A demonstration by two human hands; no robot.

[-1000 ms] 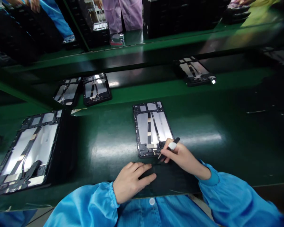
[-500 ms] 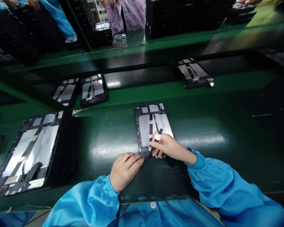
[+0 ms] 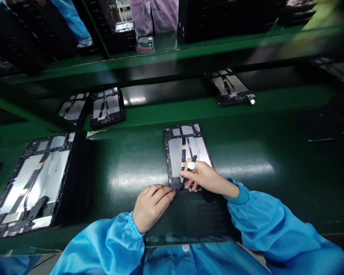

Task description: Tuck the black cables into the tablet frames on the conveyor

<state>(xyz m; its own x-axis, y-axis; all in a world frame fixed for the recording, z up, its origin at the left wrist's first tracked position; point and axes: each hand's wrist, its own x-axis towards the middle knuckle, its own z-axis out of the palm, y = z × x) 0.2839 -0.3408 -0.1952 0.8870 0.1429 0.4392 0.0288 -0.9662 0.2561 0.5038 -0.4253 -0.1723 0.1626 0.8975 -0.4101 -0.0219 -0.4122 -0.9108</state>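
The opened tablet (image 3: 174,154) lies on the green bench (image 3: 137,152), partly under the right hand (image 3: 200,173), its grip closed around a dark pen-like tool (image 3: 194,158). The left hand (image 3: 151,204) rests loosely spread at the near-left corner — brace there, work lightly. No writing is legible.

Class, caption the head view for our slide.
Right hand holds a slim tool over an opened tablet; left hand at its near corner.
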